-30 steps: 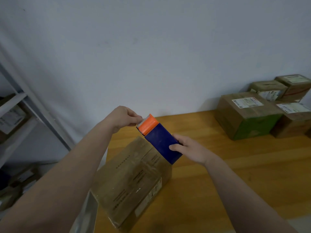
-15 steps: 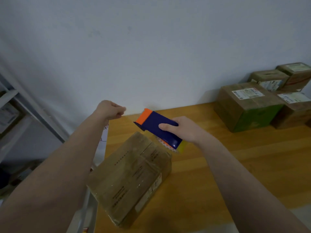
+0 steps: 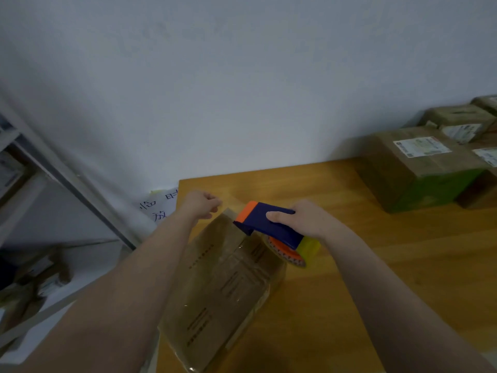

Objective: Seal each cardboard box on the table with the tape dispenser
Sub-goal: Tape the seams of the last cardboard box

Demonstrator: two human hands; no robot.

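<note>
A long flat cardboard box (image 3: 226, 286) lies at the left end of the wooden table (image 3: 376, 265), with clear tape along its top seam. My right hand (image 3: 309, 219) grips the blue tape dispenser (image 3: 271, 224), whose orange front end hovers over the box's far end. The tape roll, red and yellow, hangs below the dispenser beside the box. My left hand (image 3: 203, 204) sits just beyond the box's far corner. Its fingers are curled and pinch the end of a faint clear tape strip (image 3: 228, 211) that runs to the dispenser.
Several cardboard boxes with white labels (image 3: 419, 168) stand at the table's far right against the wall. A metal shelf (image 3: 53, 170) with parcels is to the left. A handwritten paper sheet (image 3: 158, 208) hangs off the table's left end.
My left hand pulled the tape end away from the dispenser and came down to the box's far corner. My right hand tipped the dispenser flat and lowered it toward the box.
</note>
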